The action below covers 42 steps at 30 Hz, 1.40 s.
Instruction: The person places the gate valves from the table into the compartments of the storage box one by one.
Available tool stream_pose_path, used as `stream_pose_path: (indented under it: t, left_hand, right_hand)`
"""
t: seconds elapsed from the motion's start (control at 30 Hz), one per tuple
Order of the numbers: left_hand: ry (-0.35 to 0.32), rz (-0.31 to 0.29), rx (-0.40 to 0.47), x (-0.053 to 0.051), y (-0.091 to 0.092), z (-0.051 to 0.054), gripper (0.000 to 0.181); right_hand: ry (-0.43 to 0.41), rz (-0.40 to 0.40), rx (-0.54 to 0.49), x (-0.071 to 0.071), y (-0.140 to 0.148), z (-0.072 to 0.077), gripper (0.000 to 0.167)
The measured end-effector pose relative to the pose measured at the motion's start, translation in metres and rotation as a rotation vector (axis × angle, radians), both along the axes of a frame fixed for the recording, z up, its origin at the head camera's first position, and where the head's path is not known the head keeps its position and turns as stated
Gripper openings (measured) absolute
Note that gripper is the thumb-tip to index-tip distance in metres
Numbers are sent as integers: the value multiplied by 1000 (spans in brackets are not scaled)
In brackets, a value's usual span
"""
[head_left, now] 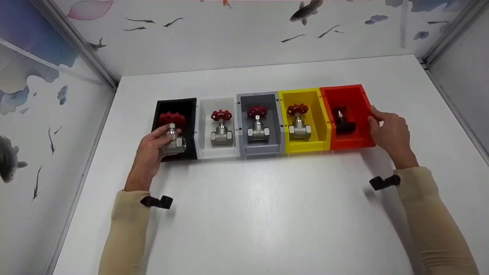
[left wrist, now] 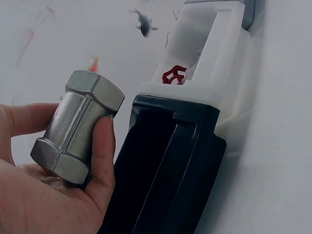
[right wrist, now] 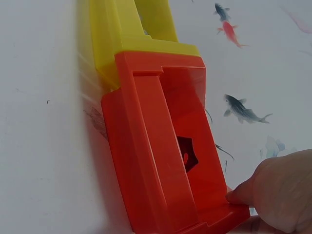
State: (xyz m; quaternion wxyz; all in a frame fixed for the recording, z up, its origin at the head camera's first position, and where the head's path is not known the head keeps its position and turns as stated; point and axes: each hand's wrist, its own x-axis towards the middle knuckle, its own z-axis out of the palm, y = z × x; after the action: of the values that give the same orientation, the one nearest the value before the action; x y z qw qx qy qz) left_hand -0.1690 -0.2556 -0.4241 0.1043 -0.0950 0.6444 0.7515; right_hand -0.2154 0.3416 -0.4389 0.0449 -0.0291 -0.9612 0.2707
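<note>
My left hand (head_left: 147, 156) grips a metal gate valve (head_left: 175, 146) with a red handwheel, held over the black bin (head_left: 193, 131) at the row's left end. In the left wrist view, thumb and fingers pinch the hexagonal-ended valve body (left wrist: 78, 126), clear of the black bin (left wrist: 170, 151). At the other end, my right hand (head_left: 393, 133) pinches the right side wall of the red bin (head_left: 361, 110). Inside that bin lies a small black fitting (head_left: 345, 126) with a metal stem. The right wrist view shows the thumb on the rim of the red bin (right wrist: 156, 146).
Between them stand a white bin (head_left: 217, 153), a grey bin (head_left: 261, 149) and a yellow bin (head_left: 305, 146), joined side by side, each holding a red-wheeled gate valve. A white table (head_left: 259, 214) carries the row. Fish-patterned panels (head_left: 237, 42) rise behind and at the left.
</note>
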Motion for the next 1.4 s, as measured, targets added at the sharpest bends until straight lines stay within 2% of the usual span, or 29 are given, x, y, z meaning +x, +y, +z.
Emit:
stream_pose_path:
  t: [0.37, 1.07, 1.4]
  left_hand:
    - [8, 6, -39, -11, 1, -3, 53]
    - [-58, 14, -83, -27, 0, -12, 57]
    - [-54, 10, -136, -31, 2, -18, 54]
  right_hand:
    - [6, -19, 12, -1, -1, 0, 43]
    - [-42, -34, 4, -1, -3, 1, 45]
    - [-9, -15, 5, 1, -2, 1, 44]
